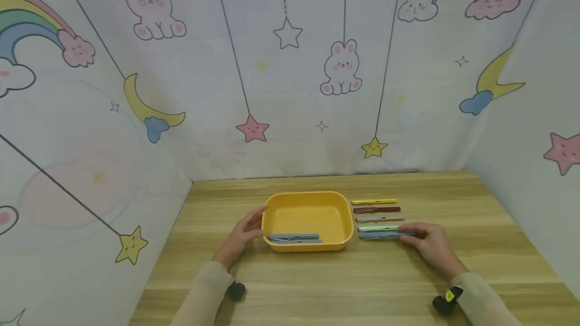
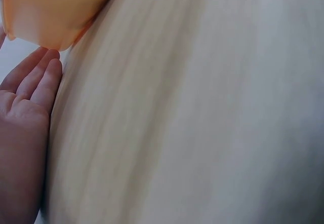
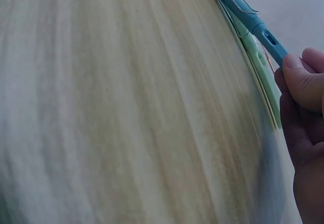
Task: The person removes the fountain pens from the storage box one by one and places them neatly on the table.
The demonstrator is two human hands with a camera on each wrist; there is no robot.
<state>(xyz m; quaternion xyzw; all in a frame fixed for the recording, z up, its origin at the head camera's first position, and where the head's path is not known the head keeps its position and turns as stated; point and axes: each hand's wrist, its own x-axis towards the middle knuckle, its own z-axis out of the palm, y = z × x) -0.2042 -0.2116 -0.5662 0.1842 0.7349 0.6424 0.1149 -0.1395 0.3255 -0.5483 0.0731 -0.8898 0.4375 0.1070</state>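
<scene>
My right hand (image 1: 428, 245) pinches one end of a blue pen (image 1: 382, 236) between thumb and fingertips. In the right wrist view this pen (image 3: 253, 19) has a wire clip and slants over a mint green pen (image 3: 260, 62). My left hand (image 1: 242, 238) touches the left side of a yellow plastic tray (image 1: 308, 247). Its fairly straight fingers (image 2: 48, 84) reach the tray's outer wall in the left wrist view. Inside the tray, two blue pens (image 1: 294, 237) lie side by side along the front wall.
Behind the held pen, a pink pen (image 1: 379, 219), a dark red pen (image 1: 377, 210) and a yellow pen (image 1: 374, 201) lie in a row right of the tray. A wood-grain table (image 1: 317, 286) carries everything. Patterned cloth walls (image 1: 308, 150) rise at its back and sides.
</scene>
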